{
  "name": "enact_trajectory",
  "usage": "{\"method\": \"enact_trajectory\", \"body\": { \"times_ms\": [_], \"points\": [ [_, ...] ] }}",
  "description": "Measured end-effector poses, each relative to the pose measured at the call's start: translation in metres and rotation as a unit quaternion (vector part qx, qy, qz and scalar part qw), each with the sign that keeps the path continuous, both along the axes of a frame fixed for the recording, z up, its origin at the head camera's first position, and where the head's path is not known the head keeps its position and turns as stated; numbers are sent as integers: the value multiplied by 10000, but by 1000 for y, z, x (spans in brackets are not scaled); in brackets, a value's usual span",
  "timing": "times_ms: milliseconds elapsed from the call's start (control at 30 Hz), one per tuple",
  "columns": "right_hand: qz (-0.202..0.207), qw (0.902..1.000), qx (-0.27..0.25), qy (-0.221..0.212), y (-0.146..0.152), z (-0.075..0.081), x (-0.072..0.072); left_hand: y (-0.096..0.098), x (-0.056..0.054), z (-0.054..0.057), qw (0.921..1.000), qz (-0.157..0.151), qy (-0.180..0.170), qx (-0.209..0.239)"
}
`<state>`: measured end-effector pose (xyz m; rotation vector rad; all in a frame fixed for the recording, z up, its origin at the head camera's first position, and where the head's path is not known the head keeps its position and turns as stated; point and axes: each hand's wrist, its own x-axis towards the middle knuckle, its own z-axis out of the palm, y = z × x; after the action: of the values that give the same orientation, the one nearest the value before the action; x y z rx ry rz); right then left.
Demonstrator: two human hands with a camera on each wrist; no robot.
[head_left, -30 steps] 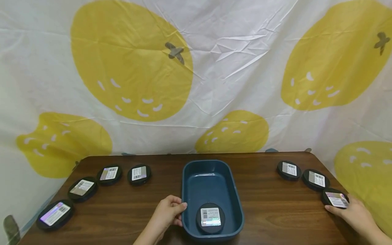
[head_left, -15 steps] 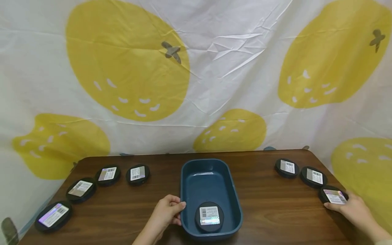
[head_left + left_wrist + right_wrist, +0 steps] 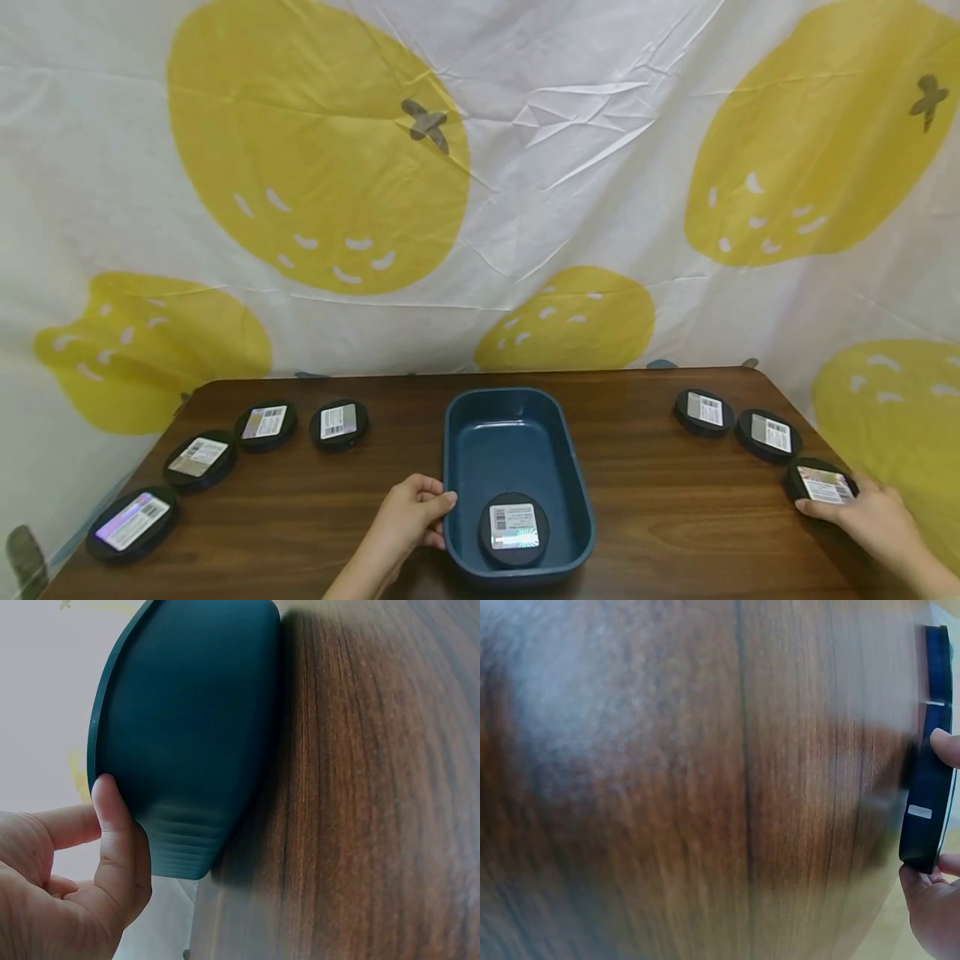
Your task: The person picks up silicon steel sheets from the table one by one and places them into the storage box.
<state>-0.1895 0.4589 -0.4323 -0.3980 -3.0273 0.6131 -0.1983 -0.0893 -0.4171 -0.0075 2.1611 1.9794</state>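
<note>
In the head view, a deep blue rectangular tub stands at the middle of the table, with a black round disc lying label-up inside it. My left hand pinches the tub's left rim; the left wrist view shows the thumb and fingers at the rim of the tub. Over at the right, my right hand grips another labelled black disc by its edge. In the right wrist view the fingers of my right hand hold the side of this disc.
Several more labelled black discs lie at the left, among them one at the front and one further back. Two others, a back disc and a nearer disc, lie beside the gripped one. A lemon-print cloth hangs behind the wooden table.
The head view has shifted slightly. My right hand stays at the same disc, which has tilted a little; my left hand keeps its hold on the tub's rim.
</note>
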Motion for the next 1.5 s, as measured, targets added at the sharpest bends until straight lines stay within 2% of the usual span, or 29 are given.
{"method": "enact_trajectory", "body": {
  "times_ms": [300, 600, 967, 1200, 1500],
  "points": [
    [-138, 9995, -262, -96, -4, 1, 2, 1, 1, 1, 10000, 2, -57, 73],
    [-95, 9993, -150, 333, -3, 2, 3, 1, 1, 1, 9999, -9, -45, 128],
    [-12, 9989, -107, 459, -6, 2, 6, 0, -1, -1, 10000, -5, -39, 87],
    [4, 9994, -88, 333, -9, 3, 8, 1, 0, -2, 9999, -27, -29, 99],
    [190, 9980, 82, 603, -25, 11, 11, 1, 0, 0, 9999, -21, -63, 108]
  ]
}}
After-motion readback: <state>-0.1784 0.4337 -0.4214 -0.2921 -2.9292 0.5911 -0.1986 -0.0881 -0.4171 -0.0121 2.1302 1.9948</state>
